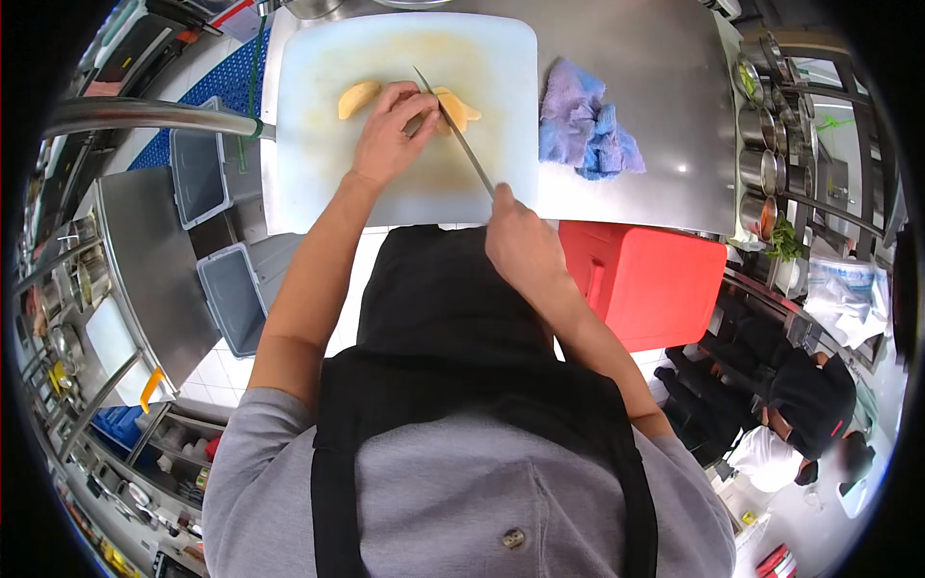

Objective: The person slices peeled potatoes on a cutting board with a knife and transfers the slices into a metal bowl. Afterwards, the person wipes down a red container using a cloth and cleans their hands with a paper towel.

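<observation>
Evidently, our right grip (523,243) was clenched on the knife (466,148), our left grip (385,140) holding a partly hidden yellow piece (414,125) on the cutting board (496,58). Some slices (458,109) lay cut by the blade; another chunk (358,98) sat apart, seemingly unsliced.
</observation>
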A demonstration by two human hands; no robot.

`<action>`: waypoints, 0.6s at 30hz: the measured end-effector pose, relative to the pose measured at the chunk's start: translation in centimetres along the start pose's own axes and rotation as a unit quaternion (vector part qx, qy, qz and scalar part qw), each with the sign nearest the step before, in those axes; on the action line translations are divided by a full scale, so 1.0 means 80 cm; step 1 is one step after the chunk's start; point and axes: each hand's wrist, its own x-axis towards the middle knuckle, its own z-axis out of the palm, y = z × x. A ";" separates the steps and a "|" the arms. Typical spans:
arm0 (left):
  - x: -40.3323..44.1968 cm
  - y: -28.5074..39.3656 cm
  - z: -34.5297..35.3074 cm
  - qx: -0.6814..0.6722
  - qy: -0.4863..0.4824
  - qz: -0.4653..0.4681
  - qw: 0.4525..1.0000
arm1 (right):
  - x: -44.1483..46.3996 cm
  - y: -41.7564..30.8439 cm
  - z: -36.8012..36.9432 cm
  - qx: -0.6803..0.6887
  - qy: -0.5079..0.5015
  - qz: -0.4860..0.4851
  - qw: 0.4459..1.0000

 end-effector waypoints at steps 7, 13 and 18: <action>-0.002 -0.004 0.003 -0.006 -0.005 0.009 1.000 | 0.036 -0.005 0.006 0.009 0.009 -0.015 1.000; 0.003 -0.005 0.005 -0.007 0.000 0.021 1.000 | 0.023 0.003 0.011 -0.005 -0.002 -0.006 1.000; -0.002 -0.002 0.004 -0.013 0.001 0.007 1.000 | 0.051 0.002 0.020 -0.003 -0.007 -0.004 1.000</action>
